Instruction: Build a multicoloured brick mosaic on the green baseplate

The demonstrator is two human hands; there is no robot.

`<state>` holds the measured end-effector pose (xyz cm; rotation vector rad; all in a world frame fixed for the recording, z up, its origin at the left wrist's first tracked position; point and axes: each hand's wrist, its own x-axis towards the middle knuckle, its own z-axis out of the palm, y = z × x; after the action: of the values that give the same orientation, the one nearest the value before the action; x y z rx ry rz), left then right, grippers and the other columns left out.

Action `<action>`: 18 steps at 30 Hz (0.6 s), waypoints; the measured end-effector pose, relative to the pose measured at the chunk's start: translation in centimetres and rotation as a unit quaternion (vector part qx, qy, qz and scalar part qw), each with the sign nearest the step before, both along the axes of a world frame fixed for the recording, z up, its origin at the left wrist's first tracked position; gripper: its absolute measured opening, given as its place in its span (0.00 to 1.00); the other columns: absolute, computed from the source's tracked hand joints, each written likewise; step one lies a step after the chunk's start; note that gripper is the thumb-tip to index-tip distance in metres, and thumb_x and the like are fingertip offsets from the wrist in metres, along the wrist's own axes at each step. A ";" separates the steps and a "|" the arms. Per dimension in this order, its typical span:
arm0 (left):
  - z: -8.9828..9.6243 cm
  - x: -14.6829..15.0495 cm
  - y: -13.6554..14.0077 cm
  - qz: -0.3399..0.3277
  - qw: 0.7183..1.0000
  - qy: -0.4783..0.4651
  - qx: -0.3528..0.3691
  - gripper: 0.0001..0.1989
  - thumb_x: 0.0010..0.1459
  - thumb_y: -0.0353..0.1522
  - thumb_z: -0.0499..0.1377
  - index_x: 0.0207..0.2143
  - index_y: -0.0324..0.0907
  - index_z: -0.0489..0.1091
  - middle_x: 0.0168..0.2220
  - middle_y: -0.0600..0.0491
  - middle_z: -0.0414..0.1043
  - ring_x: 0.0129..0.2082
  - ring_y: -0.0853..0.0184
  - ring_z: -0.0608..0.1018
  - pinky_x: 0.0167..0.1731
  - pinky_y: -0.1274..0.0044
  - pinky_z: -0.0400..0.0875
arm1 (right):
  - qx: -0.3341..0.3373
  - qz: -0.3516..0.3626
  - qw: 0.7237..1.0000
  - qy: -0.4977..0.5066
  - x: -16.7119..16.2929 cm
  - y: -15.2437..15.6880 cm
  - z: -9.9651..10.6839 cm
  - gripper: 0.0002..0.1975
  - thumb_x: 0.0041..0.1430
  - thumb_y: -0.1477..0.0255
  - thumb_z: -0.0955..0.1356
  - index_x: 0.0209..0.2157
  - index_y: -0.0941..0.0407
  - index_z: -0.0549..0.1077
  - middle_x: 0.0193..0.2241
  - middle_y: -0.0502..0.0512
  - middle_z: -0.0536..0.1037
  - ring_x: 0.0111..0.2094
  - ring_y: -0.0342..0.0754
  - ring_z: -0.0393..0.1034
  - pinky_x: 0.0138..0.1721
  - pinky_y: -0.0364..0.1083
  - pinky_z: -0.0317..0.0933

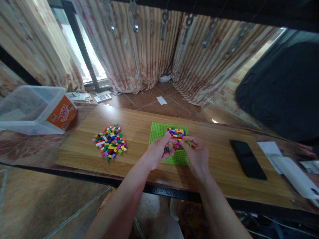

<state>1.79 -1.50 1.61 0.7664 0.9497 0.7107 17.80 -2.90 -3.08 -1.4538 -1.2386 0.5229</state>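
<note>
A green studded baseplate (156, 131) lies on the wooden tabletop. On its upper part stands a block of rows built from small multicoloured toy bricks (177, 131). My left hand (157, 150) is over the plate's left side, its fingers curled around a few loose toy bricks, of which bits of colour show. My right hand (198, 154) rests at the right side of the built rows, thumb and fingertips pinched together at their edge. Whether a brick sits in that pinch is too small to tell. Both hands cover the lower part of the rows.
A heap of loose coloured bricks (111, 141) lies on the left of the wooden board (136, 124). Farther left stands a clear plastic bin (32, 124) with an orange label. A black phone (248, 159) and a white device (296, 176) lie to the right.
</note>
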 end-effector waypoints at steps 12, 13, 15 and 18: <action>-0.9 0.7 0.0 0.019 0.999 -0.046 0.008 0.33 0.52 0.62 0.53 0.26 0.39 0.65 0.15 0.62 0.52 0.13 0.79 0.52 0.15 0.81 0.37 | 0.041 0.113 0.981 -0.155 -3.0 -1.6 2.4 0.07 0.59 0.65 0.70 0.36 0.50 0.80 0.49 0.57 0.76 0.53 0.55 0.69 0.57 0.59 0.60; -1.0 0.7 0.0 0.014 0.999 -0.044 0.013 0.32 0.52 0.61 0.53 0.25 0.39 0.65 0.15 0.62 0.51 0.13 0.79 0.52 0.15 0.81 0.38 | 0.039 0.112 0.980 -0.160 -3.1 -1.6 2.4 0.06 0.59 0.66 0.70 0.35 0.50 0.80 0.49 0.57 0.76 0.53 0.55 0.69 0.57 0.59 0.60; -1.2 0.8 -0.1 0.011 0.999 -0.038 0.022 0.32 0.53 0.61 0.53 0.25 0.39 0.65 0.16 0.62 0.51 0.13 0.79 0.52 0.15 0.81 0.38 | 0.035 0.112 0.979 -0.165 -3.2 -1.7 2.5 0.06 0.59 0.67 0.70 0.34 0.50 0.80 0.49 0.56 0.76 0.53 0.55 0.69 0.56 0.59 0.60; -1.4 0.9 -0.1 0.011 0.999 -0.034 0.031 0.32 0.54 0.60 0.52 0.26 0.39 0.66 0.16 0.62 0.51 0.13 0.79 0.52 0.15 0.81 0.38 | 0.034 0.116 0.979 -0.163 -3.3 -1.7 2.6 0.06 0.60 0.68 0.69 0.32 0.51 0.79 0.49 0.56 0.76 0.53 0.55 0.69 0.56 0.59 0.60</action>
<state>2.71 -1.58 0.23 0.7826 0.8796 0.7824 14.46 -4.59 -0.47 -1.3819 -1.6838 0.4010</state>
